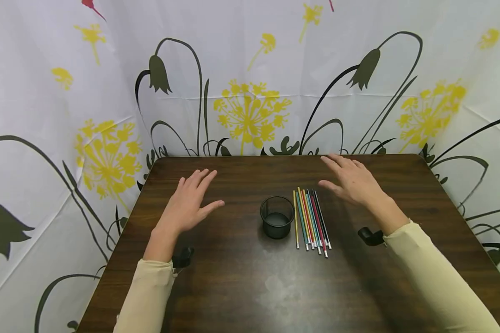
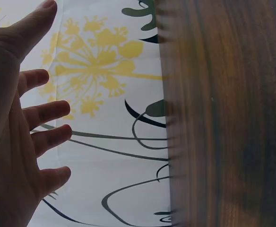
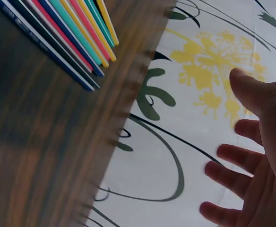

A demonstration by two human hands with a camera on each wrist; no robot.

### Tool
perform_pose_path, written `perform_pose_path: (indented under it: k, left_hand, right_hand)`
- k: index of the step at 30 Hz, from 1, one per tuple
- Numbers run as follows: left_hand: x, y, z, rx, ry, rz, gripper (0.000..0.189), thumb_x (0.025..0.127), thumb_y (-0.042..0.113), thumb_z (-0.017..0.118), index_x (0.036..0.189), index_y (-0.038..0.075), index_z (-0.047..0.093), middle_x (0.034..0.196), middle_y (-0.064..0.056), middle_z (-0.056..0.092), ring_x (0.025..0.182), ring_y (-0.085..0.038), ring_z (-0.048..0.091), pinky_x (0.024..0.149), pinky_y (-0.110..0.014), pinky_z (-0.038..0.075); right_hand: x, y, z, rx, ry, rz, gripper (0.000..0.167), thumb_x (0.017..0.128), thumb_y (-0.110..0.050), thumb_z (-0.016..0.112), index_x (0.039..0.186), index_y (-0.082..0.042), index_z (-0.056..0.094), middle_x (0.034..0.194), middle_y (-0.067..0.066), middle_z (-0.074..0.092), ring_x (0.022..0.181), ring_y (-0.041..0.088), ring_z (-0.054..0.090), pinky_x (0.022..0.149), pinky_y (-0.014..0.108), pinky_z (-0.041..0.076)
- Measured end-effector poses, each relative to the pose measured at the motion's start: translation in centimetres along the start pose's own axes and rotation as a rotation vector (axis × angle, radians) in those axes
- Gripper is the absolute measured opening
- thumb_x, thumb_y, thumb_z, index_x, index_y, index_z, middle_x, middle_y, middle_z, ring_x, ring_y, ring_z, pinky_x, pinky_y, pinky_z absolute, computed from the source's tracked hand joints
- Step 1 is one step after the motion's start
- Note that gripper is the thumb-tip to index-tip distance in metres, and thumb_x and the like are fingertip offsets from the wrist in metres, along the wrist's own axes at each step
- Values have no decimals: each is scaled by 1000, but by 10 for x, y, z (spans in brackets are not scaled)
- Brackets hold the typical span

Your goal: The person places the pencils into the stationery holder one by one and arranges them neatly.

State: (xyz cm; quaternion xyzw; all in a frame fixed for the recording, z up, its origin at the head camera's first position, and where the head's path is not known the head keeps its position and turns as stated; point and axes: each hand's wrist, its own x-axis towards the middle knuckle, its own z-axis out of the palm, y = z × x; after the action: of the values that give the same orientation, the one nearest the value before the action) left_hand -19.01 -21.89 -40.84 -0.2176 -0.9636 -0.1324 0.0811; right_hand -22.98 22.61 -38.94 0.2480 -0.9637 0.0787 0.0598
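Note:
A black mesh pencil cup stands upright near the middle of the table. Right beside it, on its right, several coloured pencils lie side by side in a loose row. My left hand is over the table to the left of the cup, fingers spread, holding nothing. On the other side, my right hand hovers past the pencils' upper right, its fingers extended and holding nothing. The right wrist view shows one end of the pencils at the top left, apart from the right hand.
The dark wooden table ends at the back against a white curtain printed with yellow and dark green flowers. A small black device is strapped at the right wrist, another at the left.

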Motion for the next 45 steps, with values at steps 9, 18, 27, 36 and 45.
perform_pose_path:
  k: [9, 18, 27, 36, 45]
  left_hand:
    - [3, 12, 27, -92, -22, 67, 80, 90, 57, 62, 155, 21, 31, 152, -11, 36, 143, -35, 26, 111, -62, 17]
    - [6, 40, 72, -504, -97, 78, 77, 88, 51, 68, 153, 33, 30, 151, 3, 36, 140, -19, 32, 107, -53, 33]
    - [17, 70, 99, -720, -122, 114, 88, 82, 43, 78, 153, 37, 25, 148, 3, 39, 137, -19, 36, 108, -50, 31]
    - [23, 83, 116, -780, -132, 95, 88, 84, 41, 78, 153, 42, 23, 149, -1, 39, 133, -12, 38, 106, -46, 35]
    - [26, 89, 124, -798, -69, 129, 87, 87, 41, 74, 155, 35, 20, 149, -5, 40, 137, -16, 36, 109, -49, 31]
  right_hand:
    - [-8, 1, 29, 147, -111, 132, 34, 95, -33, 65, 121, -11, 69, 114, 10, 69, 99, 29, 65, 80, 52, 50]
    - [-13, 9, 73, 431, -189, 321, 23, 93, -25, 66, 107, -7, 73, 93, 4, 70, 79, 19, 65, 72, 43, 50]
    - [-13, 16, 100, 574, -222, 452, 33, 94, -36, 67, 105, -6, 71, 80, 2, 68, 66, 15, 63, 57, 32, 49]
    - [-13, 18, 107, 540, -216, 447, 25, 91, -32, 71, 99, -8, 70, 79, 1, 67, 64, 15, 62, 57, 33, 46]
    - [-12, 14, 99, 458, -262, 474, 19, 90, -30, 69, 96, -11, 67, 67, -2, 64, 59, 15, 60, 56, 35, 40]
